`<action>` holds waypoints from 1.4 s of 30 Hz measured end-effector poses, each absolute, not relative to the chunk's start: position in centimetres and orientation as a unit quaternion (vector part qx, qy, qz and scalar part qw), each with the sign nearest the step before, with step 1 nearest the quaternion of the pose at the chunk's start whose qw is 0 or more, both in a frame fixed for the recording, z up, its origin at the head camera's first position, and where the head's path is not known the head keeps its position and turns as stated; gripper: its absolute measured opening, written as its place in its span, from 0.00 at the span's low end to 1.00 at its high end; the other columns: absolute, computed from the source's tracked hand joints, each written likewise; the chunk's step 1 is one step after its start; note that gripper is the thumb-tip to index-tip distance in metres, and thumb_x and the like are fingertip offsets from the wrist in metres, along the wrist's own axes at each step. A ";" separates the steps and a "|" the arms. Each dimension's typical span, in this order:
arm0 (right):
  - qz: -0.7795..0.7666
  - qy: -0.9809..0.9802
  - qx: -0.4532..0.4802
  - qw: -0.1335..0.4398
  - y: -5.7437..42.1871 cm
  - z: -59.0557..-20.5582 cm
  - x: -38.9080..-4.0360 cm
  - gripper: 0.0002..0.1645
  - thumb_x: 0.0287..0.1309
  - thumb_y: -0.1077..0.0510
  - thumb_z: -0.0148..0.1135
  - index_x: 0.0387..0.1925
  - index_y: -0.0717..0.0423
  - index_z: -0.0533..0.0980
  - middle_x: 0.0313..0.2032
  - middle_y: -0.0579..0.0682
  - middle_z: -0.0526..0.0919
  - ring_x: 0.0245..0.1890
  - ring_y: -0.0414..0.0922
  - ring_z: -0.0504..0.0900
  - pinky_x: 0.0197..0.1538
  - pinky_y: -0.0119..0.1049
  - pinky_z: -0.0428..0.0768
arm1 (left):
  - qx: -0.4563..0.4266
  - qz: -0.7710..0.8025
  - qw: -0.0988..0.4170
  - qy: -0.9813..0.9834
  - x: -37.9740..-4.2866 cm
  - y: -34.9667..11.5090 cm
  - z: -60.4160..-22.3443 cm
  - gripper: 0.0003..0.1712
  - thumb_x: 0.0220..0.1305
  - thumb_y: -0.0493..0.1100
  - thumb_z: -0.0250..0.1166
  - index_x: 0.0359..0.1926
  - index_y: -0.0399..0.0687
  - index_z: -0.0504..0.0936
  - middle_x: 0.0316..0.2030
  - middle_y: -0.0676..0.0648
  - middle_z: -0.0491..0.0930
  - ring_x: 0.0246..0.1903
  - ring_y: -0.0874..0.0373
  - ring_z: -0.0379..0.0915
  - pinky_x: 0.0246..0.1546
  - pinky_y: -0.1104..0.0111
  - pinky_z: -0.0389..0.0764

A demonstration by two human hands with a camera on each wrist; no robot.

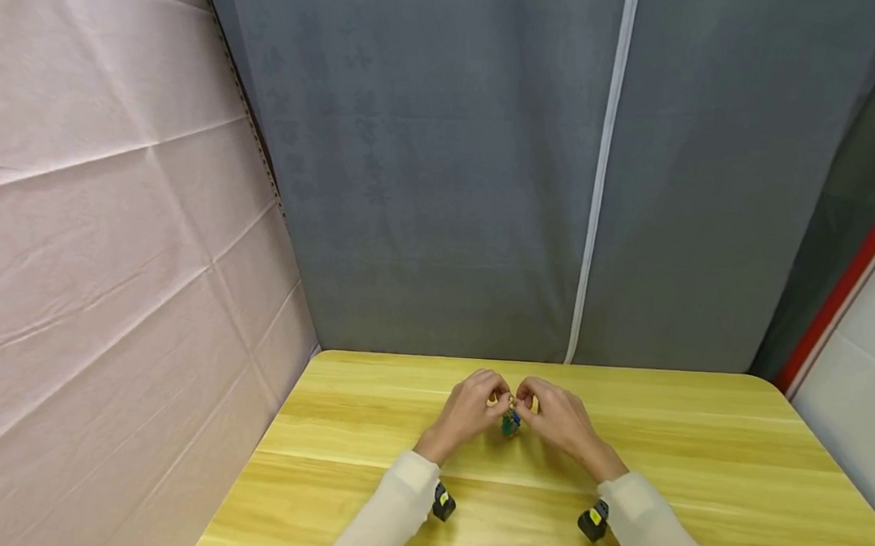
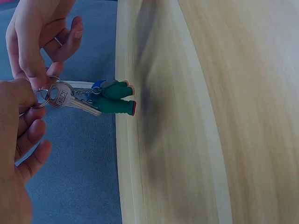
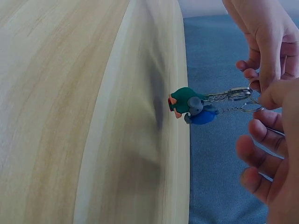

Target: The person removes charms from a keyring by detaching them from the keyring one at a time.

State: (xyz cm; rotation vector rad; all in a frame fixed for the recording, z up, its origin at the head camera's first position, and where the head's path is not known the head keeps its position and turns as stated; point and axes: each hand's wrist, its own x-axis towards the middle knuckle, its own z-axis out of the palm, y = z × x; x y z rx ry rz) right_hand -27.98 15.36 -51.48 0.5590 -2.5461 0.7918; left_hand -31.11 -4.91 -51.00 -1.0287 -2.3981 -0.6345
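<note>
From where I stand, the keychain (image 1: 510, 424) hangs in the air over the table (image 1: 558, 523), nearer its far edge than its near one and a little left of its middle. The left hand (image 1: 473, 402) is on one side of it and the right hand (image 1: 556, 414) on the other, their fingertips close together above the table. The keychain hangs just below those fingertips, between the two hands. Both hands pinch it at the top, thumb against forefinger, on the thin metal rings (image 3: 252, 110); I can't tell how these link. The remaining fingers of each hand bend loosely.

Its long axis runs roughly upright, square to the table: rings uppermost, then a key (image 2: 61, 95) and short chains (image 3: 216, 98), then the charms at the bottom. The key's blade points down toward the table, slightly tilted, alongside a green charm (image 2: 112, 103) whose feet also face the tabletop. A blue charm (image 3: 203, 117) with grey parts hangs right against the green one. The shadow (image 2: 150, 102) falls on the table, apart from the charms.

Pale sleeves (image 1: 390, 511) reach over the table's near side, and a grey curtain (image 1: 427, 183) stands behind its far edge.
</note>
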 end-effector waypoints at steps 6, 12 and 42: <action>0.279 -0.918 0.198 0.202 15.2 -51.3 -28.1 0.11 0.62 0.60 0.72 0.32 0.44 0.77 0.26 0.37 0.75 0.23 0.32 0.68 0.27 0.29 0.68 | -0.381 -0.240 0.218 -0.866 -31.1 -4.7 -51.0 0.04 0.72 0.38 0.68 0.38 0.52 0.86 0.35 0.53 0.84 0.35 0.60 0.80 0.35 0.82 0.75; 0.279 -0.917 0.198 0.203 15.1 -51.4 -28.2 0.12 0.63 0.61 0.72 0.31 0.44 0.76 0.26 0.36 0.73 0.23 0.32 0.67 0.27 0.29 0.67 | -0.374 -0.228 0.211 -0.874 -31.0 -4.5 -51.2 0.03 0.73 0.39 0.67 0.39 0.51 0.86 0.37 0.54 0.85 0.37 0.65 0.78 0.38 0.83 0.77; 0.296 -0.905 0.206 0.227 15.2 -52.0 -27.8 0.13 0.62 0.61 0.72 0.31 0.42 0.76 0.26 0.35 0.74 0.22 0.30 0.66 0.26 0.28 0.66 | -0.355 -0.212 0.210 -0.886 -31.0 -4.7 -51.1 0.05 0.74 0.39 0.66 0.37 0.52 0.83 0.35 0.54 0.83 0.35 0.65 0.76 0.35 0.82 0.75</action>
